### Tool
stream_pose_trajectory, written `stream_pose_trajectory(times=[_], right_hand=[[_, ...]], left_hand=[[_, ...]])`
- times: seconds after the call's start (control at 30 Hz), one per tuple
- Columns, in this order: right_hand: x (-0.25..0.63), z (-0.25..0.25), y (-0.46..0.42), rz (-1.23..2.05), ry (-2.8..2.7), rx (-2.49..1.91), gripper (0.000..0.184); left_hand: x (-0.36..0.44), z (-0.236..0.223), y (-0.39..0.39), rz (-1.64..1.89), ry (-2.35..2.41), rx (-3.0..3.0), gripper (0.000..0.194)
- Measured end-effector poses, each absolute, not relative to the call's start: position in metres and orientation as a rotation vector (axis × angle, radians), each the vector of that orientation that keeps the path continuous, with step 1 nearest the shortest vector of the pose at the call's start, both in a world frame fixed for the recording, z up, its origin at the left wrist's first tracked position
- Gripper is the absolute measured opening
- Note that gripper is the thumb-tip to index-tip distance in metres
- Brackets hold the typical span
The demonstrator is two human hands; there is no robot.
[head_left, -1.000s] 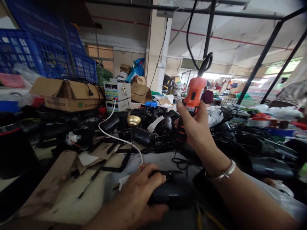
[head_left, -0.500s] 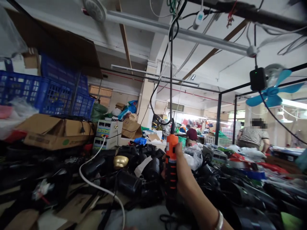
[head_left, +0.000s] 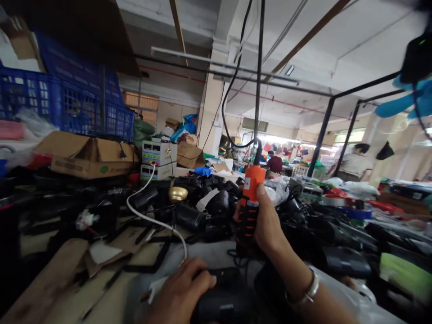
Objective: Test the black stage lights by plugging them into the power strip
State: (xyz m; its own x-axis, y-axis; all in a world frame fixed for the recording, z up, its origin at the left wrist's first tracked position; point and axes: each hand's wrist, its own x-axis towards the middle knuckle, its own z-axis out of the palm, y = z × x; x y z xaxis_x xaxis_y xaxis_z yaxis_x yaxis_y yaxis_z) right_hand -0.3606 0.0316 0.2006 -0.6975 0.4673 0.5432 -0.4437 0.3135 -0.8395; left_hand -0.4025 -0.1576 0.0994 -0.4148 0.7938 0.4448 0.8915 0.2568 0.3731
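Orange-and-black power tool [head_left: 249, 209] stood nearly upright in the right hand [head_left: 269, 222], to the right of the gold bowl [head_left: 177, 195] and nearer the camera, its top joined to a black cord [head_left: 225, 108] that looped above it. That hand was closed around the tool's body, thumb lying along the orange part, and a silver bangle [head_left: 312, 288] circled the wrist. The left hand [head_left: 184, 290] was below the bowl in the view, fingers bent and touching the left part of a dark casing [head_left: 227, 299]; its thumb was hidden, so I could not tell whether it gripped the casing or only rested there. White cable [head_left: 151, 219] ran left of the bowl, from the stacked power supplies [head_left: 158, 157] behind it down to near the left hand. Black cylinder [head_left: 191, 218] lay just in front of the bowl, and a white paper strip [head_left: 207, 200] lay to its right. Cardboard box [head_left: 89, 157] and blue crates [head_left: 81, 101] were left of the bowl and farther back. Well to the bowl's right sat a yellow-green container [head_left: 403, 274], and far behind, also to its right, was a person in a dark red top [head_left: 275, 163]
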Motion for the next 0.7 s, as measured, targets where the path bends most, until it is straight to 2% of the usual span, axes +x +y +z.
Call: stream_pose_trajectory(times=[0.07, 0.23, 0.47, 0.7], right_hand=[[-0.358, 0.191, 0.029, 1.46, -1.869, -0.035, 0.051], [-0.358, 0.197, 0.024, 1.236, -1.853, -0.159, 0.045], [-0.351, 0.244, 0.01, 1.396, -1.706, 0.125, 0.038], [-0.361, 0.242, -0.012, 1.541, -1.764, 0.196, 0.029]], left_hand=[[-0.4, 0.103, -0.159, -0.946, -2.406, -1.576, 0.046], [-0.4, 0.104, -0.16, -1.072, -2.384, -1.626, 0.043], [-0.402, 0.11, -0.158, -1.083, -2.406, -1.646, 0.043], [-0.402, 0.11, -0.158, -1.059, -2.371, -1.646, 0.04]])
